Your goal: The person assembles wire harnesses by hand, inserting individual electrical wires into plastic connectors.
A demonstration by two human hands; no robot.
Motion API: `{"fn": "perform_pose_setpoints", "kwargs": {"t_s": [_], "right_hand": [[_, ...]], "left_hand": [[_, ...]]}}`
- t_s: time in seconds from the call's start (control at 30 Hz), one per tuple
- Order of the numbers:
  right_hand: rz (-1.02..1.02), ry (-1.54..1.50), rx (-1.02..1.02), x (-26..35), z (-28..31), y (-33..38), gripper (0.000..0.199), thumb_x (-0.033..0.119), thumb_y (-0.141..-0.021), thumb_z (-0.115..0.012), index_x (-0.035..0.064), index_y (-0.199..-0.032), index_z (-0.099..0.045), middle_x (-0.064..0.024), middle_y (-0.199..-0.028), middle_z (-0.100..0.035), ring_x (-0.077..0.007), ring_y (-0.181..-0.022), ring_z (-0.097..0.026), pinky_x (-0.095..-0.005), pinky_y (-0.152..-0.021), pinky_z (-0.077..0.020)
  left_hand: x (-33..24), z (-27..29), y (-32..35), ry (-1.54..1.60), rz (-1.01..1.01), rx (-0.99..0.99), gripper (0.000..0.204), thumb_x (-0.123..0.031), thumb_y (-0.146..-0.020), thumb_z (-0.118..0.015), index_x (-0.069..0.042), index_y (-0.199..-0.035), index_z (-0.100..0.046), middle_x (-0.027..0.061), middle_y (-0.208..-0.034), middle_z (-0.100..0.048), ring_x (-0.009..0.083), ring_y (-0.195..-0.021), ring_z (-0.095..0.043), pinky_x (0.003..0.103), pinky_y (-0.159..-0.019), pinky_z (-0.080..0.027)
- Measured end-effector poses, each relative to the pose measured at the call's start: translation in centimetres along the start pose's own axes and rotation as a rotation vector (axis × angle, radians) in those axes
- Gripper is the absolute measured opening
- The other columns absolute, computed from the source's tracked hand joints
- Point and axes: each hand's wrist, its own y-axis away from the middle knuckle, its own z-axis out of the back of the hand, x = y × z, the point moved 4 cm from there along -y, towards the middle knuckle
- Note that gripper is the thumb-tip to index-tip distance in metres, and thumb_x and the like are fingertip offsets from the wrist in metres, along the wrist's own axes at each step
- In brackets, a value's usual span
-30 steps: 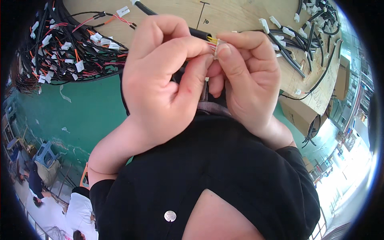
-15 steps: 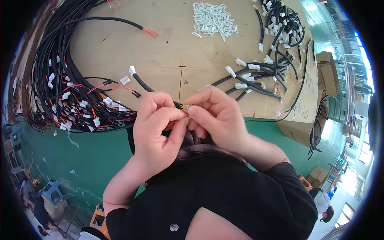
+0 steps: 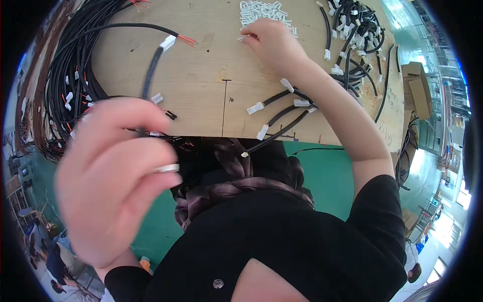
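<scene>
Raised close to the camera at the left, my left hand (image 3: 108, 183) is closed and slightly blurred. A small white piece (image 3: 168, 168) shows between its thumb and fingers. From behind this hand rises a short black cable (image 3: 152, 70) with a white connector (image 3: 167, 43) on its upper end; the hand hides the cable's lower part. My right hand (image 3: 279, 43) reaches across the board to the heap of small white connector housings (image 3: 261, 11). Its thumb and fingers pinch at the heap's near left edge, where a white housing (image 3: 240, 39) shows at the fingertips.
A thick bundle of long black cables (image 3: 65, 55) lies along the left. Finished-looking short cables with white connectors (image 3: 352, 30) are piled at the far right, and several more (image 3: 287, 118) lie near the front edge. A cardboard box (image 3: 415, 85) stands beyond the table's right side.
My hands have parted from the wire end they shared. The left has moved left and up toward the camera with the cable; the right has reached forward to the white housings.
</scene>
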Motion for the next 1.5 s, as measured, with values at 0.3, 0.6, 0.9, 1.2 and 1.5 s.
{"fn": "perform_pose_setpoints", "kwargs": {"t_s": [0.3,0.6,0.9,1.2,1.5], "right_hand": [[0.016,0.119,0.052,0.1,-2.1,-1.1,0.018,0.012,-0.079,-0.048,0.0031,-0.088,-0.06,-0.0126,-0.086,-0.056,-0.0298,-0.082,-0.054,-0.0354,-0.073,-0.0437],[-0.159,-0.366,-0.103,0.0,2.5,1.5,0.015,0.009,-0.08,-0.049,-0.0004,-0.088,-0.058,-0.0081,-0.073,-0.057,-0.0147,-0.064,-0.053,-0.0243,-0.059,-0.0426],[0.091,-1.024,-0.081,11.2,4.9,7.5,0.014,-0.01,-0.076,-0.051,-0.0048,-0.089,-0.054,-0.0114,-0.089,-0.055,-0.0123,-0.074,-0.055,-0.0212,-0.067,-0.0453],[0.288,-0.965,-0.134,13.0,2.5,9.1,0.028,-0.018,-0.068,-0.05,-0.0027,-0.092,-0.05,-0.0173,-0.098,-0.051,-0.019,-0.09,-0.052,-0.0254,-0.077,-0.0425],[0.116,-1.154,-0.043,13.5,1.4,9.5,0.035,-0.017,-0.069,-0.05,-0.0031,-0.1,-0.046,-0.0178,-0.102,-0.051,-0.0216,-0.097,-0.051,-0.0307,-0.086,-0.0379]], "left_hand": [[-2.1,6.8,-1.4,-0.316,-0.196,0.213,0.019,0.0,-0.06,-0.07,0.003,-0.074,-0.058,0.0059,-0.067,-0.054,0.0124,-0.059,-0.05,0.019,-0.052,-0.038],[3.4,1.3,-1.6,0.838,0.756,0.23,0.021,-0.017,-0.076,-0.053,0.0,-0.088,-0.053,0.0019,-0.07,-0.05,0.0009,-0.049,-0.039,0.012,-0.041,-0.028],[4.9,-6.3,2.8,1.59,0.987,-0.113,0.02,-0.007,-0.084,-0.047,0.002,-0.101,-0.05,0.0104,-0.085,-0.059,0.0121,-0.061,-0.059,0.023,-0.055,-0.05],[4.8,-8.7,4.9,1.827,0.88,-0.18,0.025,-0.008,-0.085,-0.042,0.002,-0.108,-0.045,0.0108,-0.097,-0.056,0.0168,-0.085,-0.058,0.029,-0.074,-0.05],[4.7,-9.3,5.8,1.804,0.823,-0.237,0.025,-0.01,-0.083,-0.048,0.003,-0.105,-0.048,0.0117,-0.096,-0.056,0.0172,-0.088,-0.056,0.028,-0.079,-0.045]]}}
